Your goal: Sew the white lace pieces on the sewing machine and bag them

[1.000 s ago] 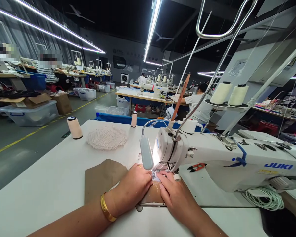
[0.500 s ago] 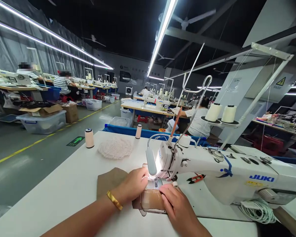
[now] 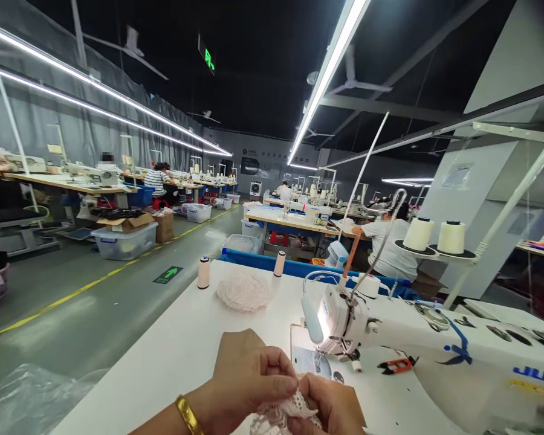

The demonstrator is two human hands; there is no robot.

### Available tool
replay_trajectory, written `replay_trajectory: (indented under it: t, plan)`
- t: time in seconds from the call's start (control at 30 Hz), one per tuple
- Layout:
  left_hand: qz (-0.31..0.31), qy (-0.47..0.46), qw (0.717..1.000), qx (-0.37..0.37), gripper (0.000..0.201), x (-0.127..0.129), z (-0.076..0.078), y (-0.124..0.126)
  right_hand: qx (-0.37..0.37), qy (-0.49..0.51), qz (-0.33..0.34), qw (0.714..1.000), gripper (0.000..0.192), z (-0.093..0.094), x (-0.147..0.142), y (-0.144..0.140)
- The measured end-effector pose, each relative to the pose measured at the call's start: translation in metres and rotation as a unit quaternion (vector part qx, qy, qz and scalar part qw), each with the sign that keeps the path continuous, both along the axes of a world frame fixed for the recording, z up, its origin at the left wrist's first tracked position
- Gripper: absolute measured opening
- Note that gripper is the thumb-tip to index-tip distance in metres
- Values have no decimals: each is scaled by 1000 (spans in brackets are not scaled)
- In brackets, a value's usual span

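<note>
Both hands, left hand (image 3: 249, 377) and right hand (image 3: 330, 405), pinch a piece of lace (image 3: 283, 414) together in front of the sewing machine (image 3: 390, 338). Nothing lies under its needle, so no stitching looks under way

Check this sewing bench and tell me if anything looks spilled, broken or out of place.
Nothing stands out. Both hands, left hand and right hand, pinch a piece of white lace in front of the sewing machine. The two small thread spools stand upright, and the lace pile lies in one heap on the white table.

Openwork white lace cloth (image 3: 283, 415), smooth matt white table (image 3: 176, 350), glossy white sewing machine (image 3: 435, 350), shiny gold bracelet (image 3: 188, 415)
</note>
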State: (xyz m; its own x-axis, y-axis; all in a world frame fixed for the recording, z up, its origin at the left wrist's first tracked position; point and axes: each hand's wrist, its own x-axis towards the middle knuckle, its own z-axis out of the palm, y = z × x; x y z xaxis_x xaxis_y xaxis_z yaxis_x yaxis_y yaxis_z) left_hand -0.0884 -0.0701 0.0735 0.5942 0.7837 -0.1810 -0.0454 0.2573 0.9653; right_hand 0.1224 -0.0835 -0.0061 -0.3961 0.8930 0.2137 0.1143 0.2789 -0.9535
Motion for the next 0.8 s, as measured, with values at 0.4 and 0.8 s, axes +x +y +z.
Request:
replay_trajectory:
  t: [0.4, 0.8]
  plan:
    - [305, 123, 916, 228, 48, -104, 9, 123, -78, 124, -81, 986, 56, 42, -101, 121]
    - [268, 439, 763, 391, 43, -101, -5, 249, 80, -89, -265, 957, 25, 14, -138, 285]
